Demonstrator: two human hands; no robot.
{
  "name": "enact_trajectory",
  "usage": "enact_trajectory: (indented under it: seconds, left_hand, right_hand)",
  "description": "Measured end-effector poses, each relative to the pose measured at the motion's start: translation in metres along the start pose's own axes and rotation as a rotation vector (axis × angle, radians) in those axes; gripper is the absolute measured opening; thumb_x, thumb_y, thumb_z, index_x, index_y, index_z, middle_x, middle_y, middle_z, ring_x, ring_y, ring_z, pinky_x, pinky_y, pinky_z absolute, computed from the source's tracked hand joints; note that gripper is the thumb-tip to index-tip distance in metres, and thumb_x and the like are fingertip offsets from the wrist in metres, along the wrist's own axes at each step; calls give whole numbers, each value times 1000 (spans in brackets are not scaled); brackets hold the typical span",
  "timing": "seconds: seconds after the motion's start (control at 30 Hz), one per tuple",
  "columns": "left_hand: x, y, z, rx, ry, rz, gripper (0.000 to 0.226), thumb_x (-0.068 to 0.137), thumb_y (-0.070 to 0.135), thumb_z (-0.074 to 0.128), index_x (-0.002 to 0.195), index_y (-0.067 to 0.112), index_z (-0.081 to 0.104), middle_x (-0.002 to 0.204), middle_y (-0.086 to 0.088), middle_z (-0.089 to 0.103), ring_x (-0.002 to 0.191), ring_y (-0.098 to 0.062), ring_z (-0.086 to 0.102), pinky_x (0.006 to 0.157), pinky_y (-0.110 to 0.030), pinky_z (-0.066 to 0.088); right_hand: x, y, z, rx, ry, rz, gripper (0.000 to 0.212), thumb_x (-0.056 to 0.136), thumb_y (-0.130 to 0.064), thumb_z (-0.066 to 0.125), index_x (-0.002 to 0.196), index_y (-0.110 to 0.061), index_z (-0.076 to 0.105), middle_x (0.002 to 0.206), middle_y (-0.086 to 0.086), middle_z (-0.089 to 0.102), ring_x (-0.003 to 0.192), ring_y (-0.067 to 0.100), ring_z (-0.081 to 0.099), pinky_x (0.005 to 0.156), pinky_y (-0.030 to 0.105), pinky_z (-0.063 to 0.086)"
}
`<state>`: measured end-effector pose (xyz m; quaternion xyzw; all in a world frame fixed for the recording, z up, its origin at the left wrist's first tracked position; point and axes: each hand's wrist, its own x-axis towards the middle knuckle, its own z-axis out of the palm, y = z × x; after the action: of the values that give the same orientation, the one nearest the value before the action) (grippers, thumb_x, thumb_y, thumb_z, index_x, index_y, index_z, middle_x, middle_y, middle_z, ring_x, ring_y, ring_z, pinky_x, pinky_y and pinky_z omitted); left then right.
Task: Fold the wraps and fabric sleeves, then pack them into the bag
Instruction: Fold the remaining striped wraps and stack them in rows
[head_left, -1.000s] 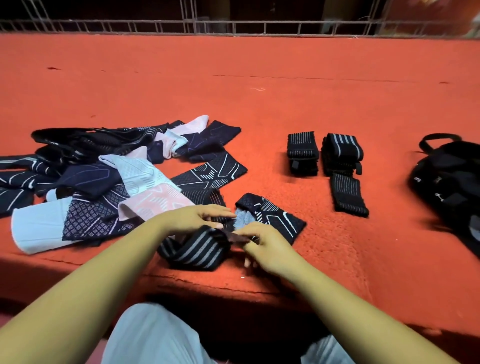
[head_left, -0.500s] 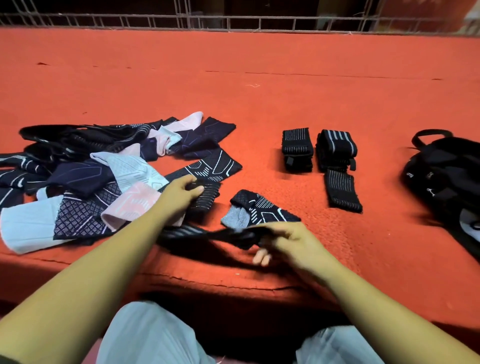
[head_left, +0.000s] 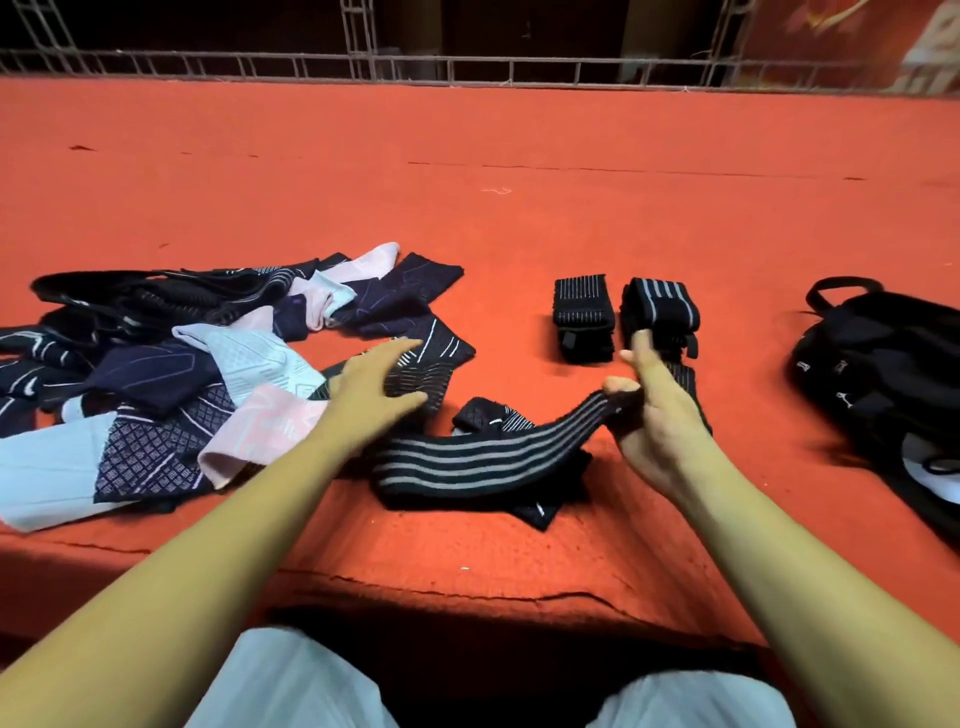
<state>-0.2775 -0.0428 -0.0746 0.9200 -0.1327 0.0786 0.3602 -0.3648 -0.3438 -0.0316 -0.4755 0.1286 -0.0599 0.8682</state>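
A black wrap with grey stripes (head_left: 483, 460) lies stretched out near the front edge of the red surface. My right hand (head_left: 649, 410) pinches its right end and holds it lifted. My left hand (head_left: 374, 387) rests with spread fingers on a dark patterned sleeve (head_left: 423, 376) at the edge of a loose pile of dark, pink and pale blue sleeves (head_left: 171, 384). Another dark sleeve (head_left: 488, 415) lies under the stretched wrap. Two folded wraps (head_left: 582, 317) (head_left: 662, 309) sit side by side further back, a third partly hidden behind my right hand. The black bag (head_left: 883, 374) lies at the right.
The red carpeted platform (head_left: 519, 208) stretches far back to a metal railing (head_left: 467, 67). Its front edge (head_left: 467, 592) drops off just before my knees in light trousers (head_left: 291, 680).
My right hand has pulled the striped wrap's end to the right and upward, stretching it out. My left hand let go of the wrap and moved onto the dark sleeve by the pile.
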Motion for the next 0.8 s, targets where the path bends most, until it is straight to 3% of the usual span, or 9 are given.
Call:
enact_trajectory:
  seconds: [0.1, 0.23, 0.3, 0.37, 0.4, 0.53, 0.6, 0.67, 0.8]
  left_hand:
    - [-11, 38, 8, -333, -234, 52, 54, 87, 23, 75, 138, 27, 55, 136, 10, 60, 125, 1, 53, 114, -28, 37]
    - [-11, 63, 24, -505, -559, 1, 85, 76, 25, 84, 148, 23, 38, 134, 8, 59, 126, 0, 51, 103, -18, 41]
    - [-8, 70, 26, -469, -666, -24, 65, 77, 30, 82, 134, 18, 54, 109, 8, 67, 100, -2, 61, 87, -16, 45]
    - [-9, 77, 24, -505, -679, -5, 29, 87, 19, 74, 113, 8, 66, 89, 8, 69, 73, 1, 62, 69, -12, 46]
    - [-9, 79, 23, -565, -648, -34, 24, 90, 12, 70, 111, 3, 67, 89, 5, 71, 72, -1, 64, 68, -14, 49]
    - [-7, 84, 14, -663, -501, -28, 25, 90, 18, 70, 112, 6, 68, 110, -13, 73, 92, -19, 68, 89, -37, 54]
    - [-3, 90, 9, -653, -469, -5, 23, 90, 22, 71, 108, 7, 68, 107, -16, 73, 91, -21, 67, 90, -41, 53]
    - [-1, 101, 1, -679, -465, 11, 26, 89, 22, 73, 108, 5, 67, 108, -19, 72, 91, -25, 67, 91, -45, 53]
    - [5, 123, -1, -791, -507, -48, 29, 83, 24, 77, 107, 9, 70, 106, -17, 72, 94, -29, 66, 94, -47, 52]
  right_hand:
    - [-3, -1, 10, -308, -159, -82, 59, 73, 7, 75, 121, -16, 49, 85, 3, 52, 65, 11, 53, 63, 26, 44]
    - [-6, -27, 29, -222, -410, 80, 53, 79, 24, 46, 118, -11, 48, 87, 9, 58, 69, 15, 57, 62, 22, 49]
    - [-2, -43, 34, -173, -427, 106, 52, 82, 25, 40, 118, -11, 51, 94, 12, 65, 76, 19, 61, 67, 24, 50]
    - [7, -49, 32, -163, -370, 46, 52, 82, 24, 42, 118, -12, 52, 102, 15, 67, 85, 22, 63, 77, 29, 47]
    - [11, -49, 31, -162, -321, 12, 52, 81, 24, 45, 119, -11, 53, 104, 16, 65, 87, 23, 63, 81, 30, 47]
    - [29, -41, 8, -93, -147, 19, 51, 77, 15, 66, 126, 5, 55, 112, 24, 64, 91, 30, 64, 88, 34, 49]
    - [32, -37, 0, -128, -170, 73, 37, 78, 6, 68, 114, 7, 62, 93, 19, 66, 68, 23, 57, 75, 30, 55]
    - [32, -33, -2, -263, -120, 95, 14, 82, 2, 68, 96, -1, 66, 66, 5, 57, 48, 11, 39, 51, 22, 46]
    - [35, -24, 3, -420, 12, 42, 12, 85, 1, 69, 88, -8, 62, 63, 3, 56, 40, 7, 36, 38, 17, 27]
